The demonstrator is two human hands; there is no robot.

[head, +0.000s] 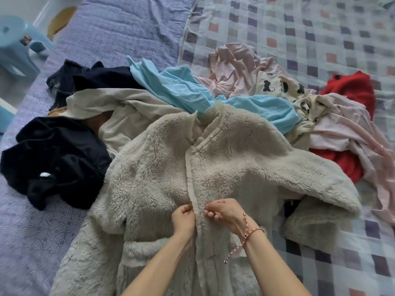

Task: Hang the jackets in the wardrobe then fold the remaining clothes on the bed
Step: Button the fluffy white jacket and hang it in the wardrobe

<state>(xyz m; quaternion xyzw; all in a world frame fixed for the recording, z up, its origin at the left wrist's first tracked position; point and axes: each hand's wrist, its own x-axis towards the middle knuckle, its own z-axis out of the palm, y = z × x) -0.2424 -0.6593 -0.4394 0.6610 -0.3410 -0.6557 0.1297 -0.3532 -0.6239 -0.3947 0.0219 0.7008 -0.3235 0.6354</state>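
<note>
A cream fleece jacket [162,167] lies front-up on the bed, collar pointing away from me. My left hand [183,217] pinches the left edge of its front placket. My right hand [222,212], with a red string bracelet at the wrist, pinches the right edge of the placket beside it. Behind the jacket is a heap of clothes: a black garment [55,159], a dark navy one [92,80], a beige top [111,107], a light blue piece [177,86], pink clothes [237,67], a cartoon-mouse print item [284,88] and a red garment [350,86].
The bed has a purple patterned sheet [117,24] on the left and a checked blanket [310,24] on the right. A light blue plastic stool [15,43] stands on the floor at the upper left, beside the bed edge.
</note>
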